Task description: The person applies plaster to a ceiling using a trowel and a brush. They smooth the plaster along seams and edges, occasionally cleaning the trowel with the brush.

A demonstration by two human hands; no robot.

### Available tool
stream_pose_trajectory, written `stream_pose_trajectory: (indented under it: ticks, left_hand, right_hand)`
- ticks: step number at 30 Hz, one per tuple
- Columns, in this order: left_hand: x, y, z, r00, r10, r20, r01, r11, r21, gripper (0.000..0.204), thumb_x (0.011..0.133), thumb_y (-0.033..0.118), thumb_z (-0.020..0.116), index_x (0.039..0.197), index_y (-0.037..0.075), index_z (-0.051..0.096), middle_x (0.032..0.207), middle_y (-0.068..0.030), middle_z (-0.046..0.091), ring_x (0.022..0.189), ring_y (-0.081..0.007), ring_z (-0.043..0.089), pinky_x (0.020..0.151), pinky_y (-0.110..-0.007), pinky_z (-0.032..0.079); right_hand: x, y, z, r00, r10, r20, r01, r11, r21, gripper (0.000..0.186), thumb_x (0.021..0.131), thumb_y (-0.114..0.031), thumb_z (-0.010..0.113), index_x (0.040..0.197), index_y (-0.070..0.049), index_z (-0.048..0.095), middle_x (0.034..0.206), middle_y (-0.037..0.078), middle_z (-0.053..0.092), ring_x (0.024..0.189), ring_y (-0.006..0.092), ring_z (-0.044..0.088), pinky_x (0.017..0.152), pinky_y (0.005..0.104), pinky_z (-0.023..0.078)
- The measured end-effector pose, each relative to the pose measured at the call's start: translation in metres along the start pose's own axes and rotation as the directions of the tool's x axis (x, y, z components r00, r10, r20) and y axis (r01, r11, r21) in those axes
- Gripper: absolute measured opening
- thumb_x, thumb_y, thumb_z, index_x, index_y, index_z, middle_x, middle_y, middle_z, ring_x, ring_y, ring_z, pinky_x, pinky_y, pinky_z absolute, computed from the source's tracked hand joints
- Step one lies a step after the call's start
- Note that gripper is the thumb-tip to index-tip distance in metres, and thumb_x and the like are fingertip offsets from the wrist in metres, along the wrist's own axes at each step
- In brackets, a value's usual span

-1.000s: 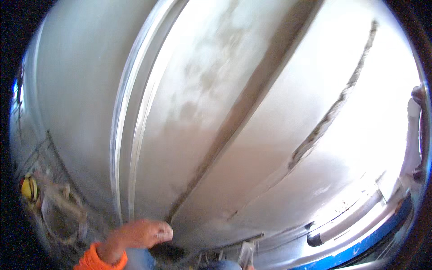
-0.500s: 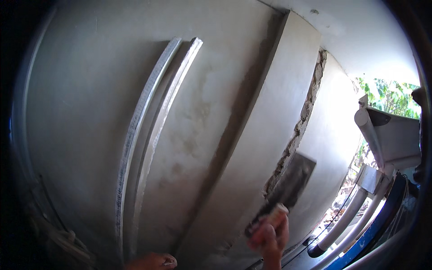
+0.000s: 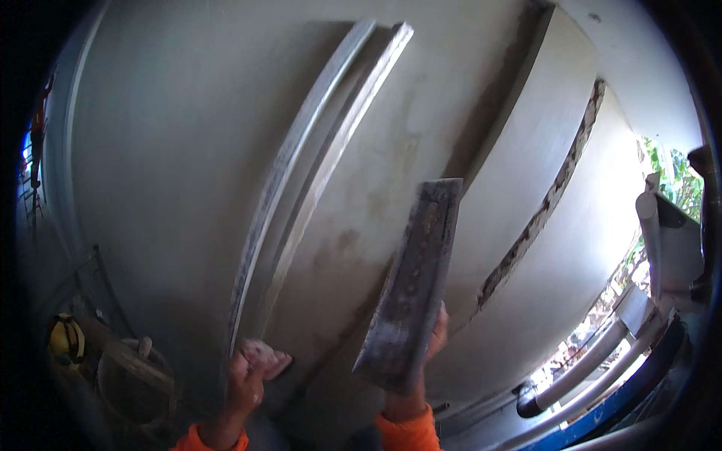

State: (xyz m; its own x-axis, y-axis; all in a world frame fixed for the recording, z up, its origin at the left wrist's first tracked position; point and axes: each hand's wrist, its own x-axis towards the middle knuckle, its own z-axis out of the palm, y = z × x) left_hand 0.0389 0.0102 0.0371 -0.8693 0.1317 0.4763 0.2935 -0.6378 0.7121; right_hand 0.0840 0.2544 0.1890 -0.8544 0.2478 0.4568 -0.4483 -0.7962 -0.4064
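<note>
My right hand [image 3: 436, 337] grips a plastering trowel [image 3: 414, 278], mostly from behind its blade. The long rectangular blade is raised and tilted, its dark face toward me, with wet smears and a row of round marks down the middle. Lower left, my left hand [image 3: 244, 385] is closed on a small pinkish, wedge-shaped piece [image 3: 265, 358] with a dark lower edge; its kind cannot be made out. Behind both hands stands a grey plastered wall [image 3: 165, 188]. A rough, broken groove [image 3: 547, 203] runs down it on the right, apart from the trowel.
Two long, pale straightedges [image 3: 301, 165] lean against the wall at the left. A bucket [image 3: 135, 383] and a yellow-and-black object [image 3: 66, 340] stand at lower left. Grey pipes [image 3: 583, 376] and a blue beam [image 3: 624, 402] lie along the right, with foliage beyond.
The trowel has come off the wall beside the groove, moved left and turned its face toward me. My left hand has risen further into view. The whole view has shifted left.
</note>
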Motion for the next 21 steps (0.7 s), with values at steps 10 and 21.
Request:
stream_pose_trajectory:
  ticks: [10, 21]
  left_hand:
    - [-0.005, 0.022, -0.01, 0.983, -0.058, -0.174, 0.054, 0.998, -0.029, 0.014, 0.108, 0.02, 0.052, 0.106, 0.006, 0.051, 0.07, 0.0019, 0.046, 0.058, -0.0049, 0.042, 0.052, -0.023, 0.036]
    - [-0.001, 0.004, -0.028, 0.981, -0.162, -0.109, 0.171, 0.982, 0.077, 0.016, 0.107, 0.016, 0.054, 0.101, 0.001, 0.057, 0.073, -0.0009, 0.052, 0.06, -0.0075, 0.048, 0.055, -0.027, 0.043]
  right_hand:
    - [0.029, 0.032, 0.014, 0.965, 0.039, 0.258, 0.019, 0.975, -0.22, 0.044, 0.101, -0.039, 0.053, 0.121, 0.0, 0.057, 0.084, 0.012, 0.063, 0.065, 0.0213, 0.064, 0.053, 0.0328, 0.055]
    - [0.249, -0.001, 0.174, 0.679, -0.558, 0.476, 0.395, -0.268, -0.879, 0.047, 0.1, -0.041, 0.059, 0.112, 0.004, 0.057, 0.078, 0.022, 0.07, 0.068, 0.0329, 0.074, 0.065, 0.0424, 0.057]
